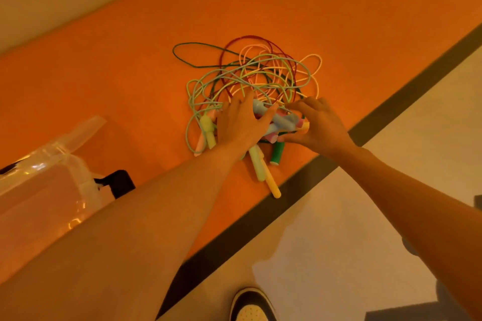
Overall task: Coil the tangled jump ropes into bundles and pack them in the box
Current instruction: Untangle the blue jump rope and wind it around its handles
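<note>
A tangle of jump ropes (250,73) lies on the orange table (130,73): red, green, pale blue and cream cords looped over each other. Their handles cluster at the near side: yellow handles (259,167), a green handle (277,154), a blue handle (284,122). My left hand (240,122) lies on the handle pile, fingers spread and touching the cords. My right hand (315,125) has its fingers curled over the pile's right side, its fingertips on a pale cord and its thumb under a handle.
A clear plastic box (44,190) with a black latch (118,182) stands at the left on the table. The table's dark front edge (339,154) runs diagonally. Below it are pale floor and a shoe (251,306).
</note>
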Available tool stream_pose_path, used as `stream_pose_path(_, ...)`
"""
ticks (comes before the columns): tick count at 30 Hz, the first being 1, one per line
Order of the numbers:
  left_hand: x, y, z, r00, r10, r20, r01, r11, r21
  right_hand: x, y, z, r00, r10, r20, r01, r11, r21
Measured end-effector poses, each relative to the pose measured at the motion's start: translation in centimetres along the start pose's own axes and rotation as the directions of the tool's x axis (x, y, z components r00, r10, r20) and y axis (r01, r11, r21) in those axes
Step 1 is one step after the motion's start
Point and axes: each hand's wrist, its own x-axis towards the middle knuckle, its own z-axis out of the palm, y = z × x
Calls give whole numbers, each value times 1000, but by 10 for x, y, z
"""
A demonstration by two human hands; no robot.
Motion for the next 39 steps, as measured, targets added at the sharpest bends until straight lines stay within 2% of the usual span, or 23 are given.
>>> stream_pose_path(7, 18, 14, 13, 997, -78, 6, 78, 997, 9, 7, 8, 6, 994, -79, 73, 73, 994, 85)
stream_pose_path(13, 23, 15, 14, 988, -132, 83, 140, 986, -93, 12, 17, 16, 988, -143, 63, 135, 984, 121)
stream_pose_path(16, 12, 3, 11, 994, -56, 94, 66, 993, -101, 13, 19, 20, 991, -128, 50, 122, 987, 108)
stream_pose_path(22, -5, -25, 10, 990, 134, 33, -123, 965, -231, 16, 16, 25, 993, -101, 54, 96, 992, 80)
stream_pose_path(28, -14, -35, 4, 981, 193, -15, -188, 934, -305, 14, 15, 28, 991, -135, 11, 134, 990, 48)
stream_pose_path(32, -22, -33, -1, 996, 82, 32, -60, 903, -425, 13, 7, 22, 979, -201, -33, 201, 980, 7)
stream_pose_path(39, -50, -21, -36, 989, 55, 134, 32, 818, -575, 6, -33, -6, 948, -309, -75, 310, 951, 0)
